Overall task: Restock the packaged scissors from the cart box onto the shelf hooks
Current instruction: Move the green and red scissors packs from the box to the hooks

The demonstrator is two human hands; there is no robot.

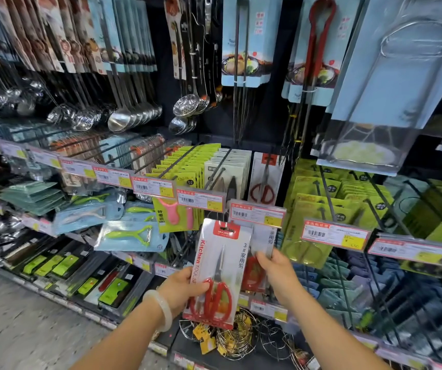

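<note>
Left hand (181,285) grips scissors pack (218,271) (right hand's (277,273) grip unclear).

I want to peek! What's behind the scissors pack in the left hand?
Behind the white carded pack of red-handled scissors hangs another red-handled scissors pack, pinched by the right hand. Most of it is covered.

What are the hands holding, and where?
The left hand grips the scissors pack by its left edge. The right hand pinches another pack behind it.
</note>
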